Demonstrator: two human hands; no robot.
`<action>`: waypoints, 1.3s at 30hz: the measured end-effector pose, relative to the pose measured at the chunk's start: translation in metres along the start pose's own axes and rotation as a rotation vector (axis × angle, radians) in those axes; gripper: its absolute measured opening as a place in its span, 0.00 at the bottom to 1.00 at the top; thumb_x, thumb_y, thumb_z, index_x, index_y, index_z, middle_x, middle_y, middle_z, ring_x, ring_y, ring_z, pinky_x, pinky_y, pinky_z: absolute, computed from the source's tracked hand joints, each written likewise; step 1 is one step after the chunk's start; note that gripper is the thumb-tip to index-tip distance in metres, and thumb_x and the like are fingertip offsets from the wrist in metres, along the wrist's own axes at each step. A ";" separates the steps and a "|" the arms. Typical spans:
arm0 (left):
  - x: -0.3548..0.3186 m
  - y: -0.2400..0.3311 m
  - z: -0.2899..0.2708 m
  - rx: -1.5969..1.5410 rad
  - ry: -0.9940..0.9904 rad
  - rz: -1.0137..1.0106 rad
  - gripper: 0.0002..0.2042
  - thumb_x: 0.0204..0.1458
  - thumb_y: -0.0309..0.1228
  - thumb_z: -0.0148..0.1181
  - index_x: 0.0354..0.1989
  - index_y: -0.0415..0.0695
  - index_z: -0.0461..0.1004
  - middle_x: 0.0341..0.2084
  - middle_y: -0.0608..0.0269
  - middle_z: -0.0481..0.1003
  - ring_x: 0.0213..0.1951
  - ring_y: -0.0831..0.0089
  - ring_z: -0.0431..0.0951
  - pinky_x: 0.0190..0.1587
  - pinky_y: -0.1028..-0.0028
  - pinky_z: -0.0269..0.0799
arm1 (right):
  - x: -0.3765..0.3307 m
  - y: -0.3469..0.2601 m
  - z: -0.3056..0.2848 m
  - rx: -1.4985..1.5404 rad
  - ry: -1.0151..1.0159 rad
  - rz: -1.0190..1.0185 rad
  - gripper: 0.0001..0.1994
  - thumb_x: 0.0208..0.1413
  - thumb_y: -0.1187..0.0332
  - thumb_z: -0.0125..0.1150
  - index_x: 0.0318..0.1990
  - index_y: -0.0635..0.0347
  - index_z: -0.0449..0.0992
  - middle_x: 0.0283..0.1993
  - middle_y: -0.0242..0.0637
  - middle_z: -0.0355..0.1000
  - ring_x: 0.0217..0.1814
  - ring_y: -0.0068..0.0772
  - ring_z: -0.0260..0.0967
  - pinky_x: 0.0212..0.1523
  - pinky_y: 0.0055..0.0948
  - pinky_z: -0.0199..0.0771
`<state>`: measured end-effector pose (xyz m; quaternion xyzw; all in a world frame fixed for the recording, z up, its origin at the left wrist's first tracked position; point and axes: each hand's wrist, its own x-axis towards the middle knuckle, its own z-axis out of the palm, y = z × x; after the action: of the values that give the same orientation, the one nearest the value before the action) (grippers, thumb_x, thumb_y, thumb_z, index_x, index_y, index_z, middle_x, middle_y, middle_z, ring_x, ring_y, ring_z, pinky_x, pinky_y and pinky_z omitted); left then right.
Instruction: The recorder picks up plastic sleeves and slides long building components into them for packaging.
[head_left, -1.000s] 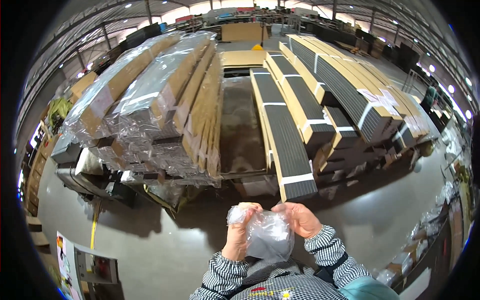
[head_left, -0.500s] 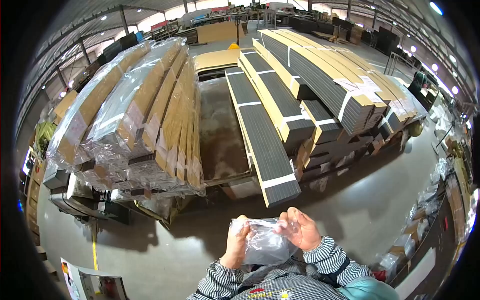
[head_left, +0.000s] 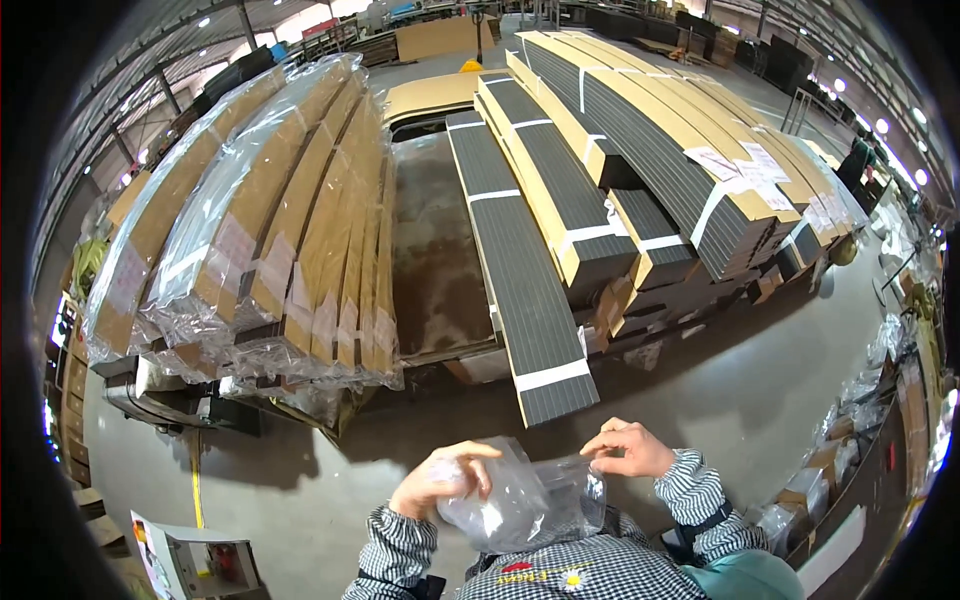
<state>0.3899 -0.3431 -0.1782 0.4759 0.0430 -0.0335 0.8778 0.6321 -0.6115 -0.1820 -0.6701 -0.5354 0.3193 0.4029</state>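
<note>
A crumpled clear plastic bag hangs between my two hands, close in front of my checked apron. My left hand is bent around the bag's left side, its index finger reaching along the upper edge and plastic covering part of the fingers. My right hand pinches the bag's upper right edge between thumb and fingers. Just beyond my hands is the near end of a long bundle of dark strips, bound with white bands and jutting toward me from the stack.
Plastic-wrapped long brown bundles are piled at left. Dark and tan strapped bundles fill the right, with a brown board surface between the piles. A small open-fronted white box stands lower left. Plastic-wrapped goods line the right side.
My hands have moved apart, the left going left and the right going right. The bag is spread wider between them. The view has shifted slightly, so the stacks appear a little different.
</note>
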 end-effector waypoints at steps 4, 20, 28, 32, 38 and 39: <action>0.053 -0.048 -0.037 1.594 0.029 0.045 0.19 0.38 0.21 0.58 0.43 0.49 0.79 0.38 0.57 0.80 0.39 0.57 0.80 0.42 0.64 0.77 | 0.028 0.083 0.010 -0.556 -0.054 -0.193 0.08 0.53 0.65 0.55 0.32 0.58 0.77 0.36 0.38 0.73 0.40 0.46 0.70 0.45 0.39 0.68; 0.122 -0.047 -0.083 0.917 0.310 0.023 0.05 0.51 0.25 0.60 0.34 0.41 0.79 0.29 0.60 0.80 0.36 0.74 0.79 0.41 0.72 0.72 | 0.090 0.109 0.011 -0.088 0.712 -0.157 0.05 0.55 0.82 0.52 0.39 0.65 0.69 0.37 0.44 0.68 0.40 0.44 0.70 0.42 0.33 0.71; 0.142 -0.042 -0.046 0.512 0.647 0.264 0.03 0.58 0.25 0.55 0.35 0.40 0.74 0.28 0.72 0.73 0.31 0.84 0.68 0.35 0.79 0.66 | 0.114 0.100 -0.002 -0.075 0.820 -0.033 0.05 0.65 0.73 0.48 0.42 0.63 0.69 0.38 0.50 0.71 0.41 0.47 0.74 0.41 0.35 0.71; 0.108 -0.002 -0.022 0.604 0.502 0.140 0.03 0.57 0.25 0.57 0.31 0.41 0.74 0.27 0.73 0.73 0.32 0.84 0.69 0.36 0.80 0.66 | 0.085 0.079 0.005 -0.183 0.690 0.064 0.04 0.63 0.72 0.50 0.38 0.61 0.68 0.31 0.51 0.71 0.36 0.58 0.73 0.35 0.41 0.71; 0.115 -0.058 -0.040 -0.260 0.483 -0.051 0.07 0.60 0.35 0.57 0.33 0.45 0.73 0.21 0.73 0.71 0.24 0.83 0.68 0.27 0.79 0.63 | 0.113 0.141 0.018 1.171 0.552 0.511 0.15 0.68 0.61 0.47 0.32 0.59 0.75 0.28 0.29 0.75 0.29 0.26 0.73 0.27 0.31 0.66; 0.117 -0.067 -0.033 -0.511 0.493 0.021 0.09 0.59 0.35 0.59 0.31 0.44 0.74 0.20 0.73 0.71 0.23 0.83 0.68 0.26 0.78 0.64 | 0.107 0.160 0.025 0.963 0.589 0.438 0.19 0.68 0.60 0.47 0.27 0.61 0.74 0.24 0.28 0.73 0.23 0.26 0.68 0.25 0.32 0.64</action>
<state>0.4979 -0.3538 -0.2644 0.2352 0.2559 0.1032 0.9320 0.7080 -0.5186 -0.3346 -0.5674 -0.0464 0.4025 0.7169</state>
